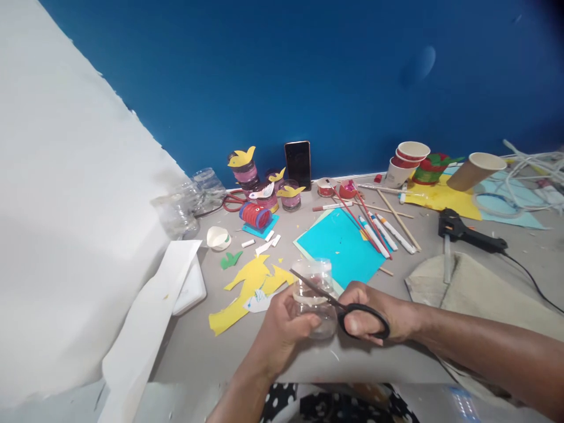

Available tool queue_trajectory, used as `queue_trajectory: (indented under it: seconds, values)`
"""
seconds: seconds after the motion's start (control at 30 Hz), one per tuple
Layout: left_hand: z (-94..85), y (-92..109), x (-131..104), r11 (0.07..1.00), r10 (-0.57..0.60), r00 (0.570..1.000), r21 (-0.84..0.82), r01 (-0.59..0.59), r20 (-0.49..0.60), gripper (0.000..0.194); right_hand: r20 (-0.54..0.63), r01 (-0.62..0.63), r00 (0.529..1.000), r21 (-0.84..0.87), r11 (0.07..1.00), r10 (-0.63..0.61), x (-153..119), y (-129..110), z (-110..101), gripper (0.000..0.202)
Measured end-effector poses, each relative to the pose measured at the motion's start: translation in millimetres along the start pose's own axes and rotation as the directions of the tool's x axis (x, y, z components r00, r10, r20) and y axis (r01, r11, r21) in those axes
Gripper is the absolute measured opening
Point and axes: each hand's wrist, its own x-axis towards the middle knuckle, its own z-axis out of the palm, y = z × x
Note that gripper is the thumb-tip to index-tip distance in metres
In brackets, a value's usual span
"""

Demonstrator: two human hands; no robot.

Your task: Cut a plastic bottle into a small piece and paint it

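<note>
My left hand is wrapped round the left side of a clear plastic bottle piece, which has a pale band round its middle. My right hand grips the black handles of a pair of scissors, with fingers through the loops. The dark blades lie across the bottle piece and point up and left. Below the hands is the grey table's front edge. A bright blue paper sheet lies just beyond the bottle piece, and cut yellow paper is to the left of it.
A phone leans on the blue wall, near decorated pots. Markers and sticks lie behind the blue sheet. At the right are a black glue gun, a cloth and paper cups. White paper hangs at left.
</note>
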Motion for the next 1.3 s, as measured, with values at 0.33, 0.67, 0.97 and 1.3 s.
queue_trajectory:
  seconds: [0.33, 0.67, 0.97, 1.3]
  values:
    - [-28.8, -6.7, 6.5, 0.956, 0.011, 0.998, -0.292, 0.008, 0.063, 0.065, -0.546, -0.444, 0.819, -0.796, 0.411, -0.173, -7.8, -34.2, -40.1, 0.051]
    - [-36.7, -10.2, 1.7, 0.97, -0.002, 0.999, -0.241, 0.011, 0.039, 0.072, -0.46, -0.431, 0.871, -0.884, 0.183, -0.171, -6.4, -22.8, -49.3, 0.039]
    - [-41.6, -16.0, -2.0, 0.991, -0.08, 0.995, -0.116, 0.071, -0.068, 0.093, -0.576, -0.567, 0.802, -0.817, 0.102, -0.157, -2.8, -27.3, -63.7, 0.037]
    - [-31.0, -14.3, -4.1, 0.988, -0.021, 0.97, -0.153, -0.017, -0.241, 0.071, -0.604, -0.609, 0.762, -0.791, 0.063, -0.234, 1.6, -24.7, -59.3, 0.037]
